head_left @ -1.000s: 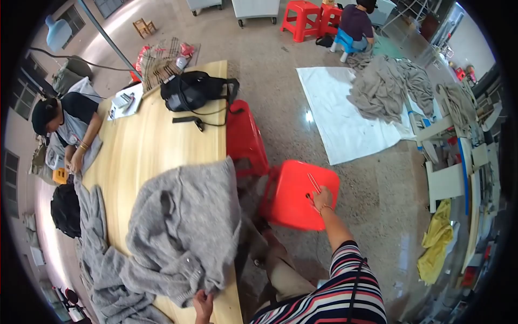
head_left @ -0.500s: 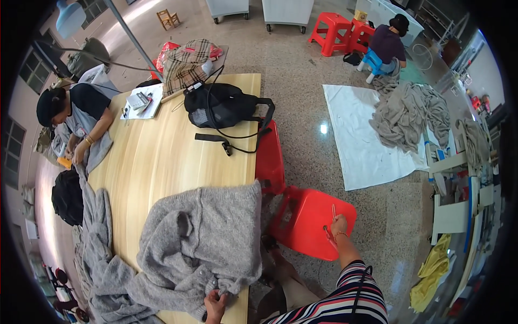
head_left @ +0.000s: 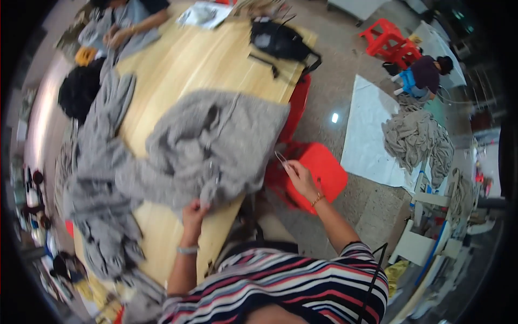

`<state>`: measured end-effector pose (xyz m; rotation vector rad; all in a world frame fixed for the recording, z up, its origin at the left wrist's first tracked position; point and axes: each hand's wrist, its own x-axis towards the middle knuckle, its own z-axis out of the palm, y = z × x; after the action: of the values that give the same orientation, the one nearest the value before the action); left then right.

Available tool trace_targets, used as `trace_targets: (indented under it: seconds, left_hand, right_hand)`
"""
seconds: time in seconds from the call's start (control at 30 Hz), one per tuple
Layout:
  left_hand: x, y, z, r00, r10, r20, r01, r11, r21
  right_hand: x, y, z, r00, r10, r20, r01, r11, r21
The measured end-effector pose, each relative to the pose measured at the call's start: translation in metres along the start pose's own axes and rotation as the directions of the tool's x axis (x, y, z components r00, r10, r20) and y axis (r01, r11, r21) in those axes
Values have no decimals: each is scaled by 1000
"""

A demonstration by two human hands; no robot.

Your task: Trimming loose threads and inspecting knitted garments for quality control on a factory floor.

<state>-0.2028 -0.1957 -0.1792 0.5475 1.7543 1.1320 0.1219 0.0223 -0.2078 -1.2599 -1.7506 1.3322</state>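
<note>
A fuzzy grey knit cardigan [head_left: 237, 129] lies bunched over the near part of the wooden table, with small buttons along its near edge. My left hand [head_left: 193, 211] is closed on that edge, pinching the cloth between thumb and fingers. To the right, my right hand [head_left: 300, 175] is closed around slim metal tweezers [head_left: 280, 159], their thin prongs pointing up and left. This hand is above a red plastic stool [head_left: 329, 164], apart from the cardigan. Motion blur softens the fine detail.
More grey knitwear [head_left: 102, 167] hangs over the table's [head_left: 189, 65] left side, where a co-worker's hands [head_left: 113, 38] handle cloth. A black backpack [head_left: 280, 40] lies at the far edge. On the floor at right, a white sheet [head_left: 361, 135] carries piled garments [head_left: 418, 137]; another person [head_left: 426, 75] sits beyond.
My view has tilted and shifted, so my torso and both forearms now show. The right hand has left the stool's seat and come leftward with the tweezers. My left hand still grips the cardigan.
</note>
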Motion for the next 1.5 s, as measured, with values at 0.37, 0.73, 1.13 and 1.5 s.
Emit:
trace_targets:
  seconds: [0.37, 0.73, 1.13, 1.5]
  left_hand:
    - [-39, 10, -12, 984, -103, 143, 170, 758, -629]
    - [-63, -12, -1, 817, 519, -252, -476, 853, 215]
    - [-54, 0, -11, 492, 862, 121, -630, 257, 733]
    - [-77, 35, 5, 483, 860, 166, -718, 280, 638]
  right_hand:
    - [-95, -142, 135, 861, -249, 443, 402, 867, -295]
    - [-118, -168, 171, 857, -185, 482, 463, 687, -560]
    - [-135, -163, 181, 943, -64, 327, 251, 782, -570]
    - [-130, -151, 162, 945, -297, 136, 319, 928, -191]
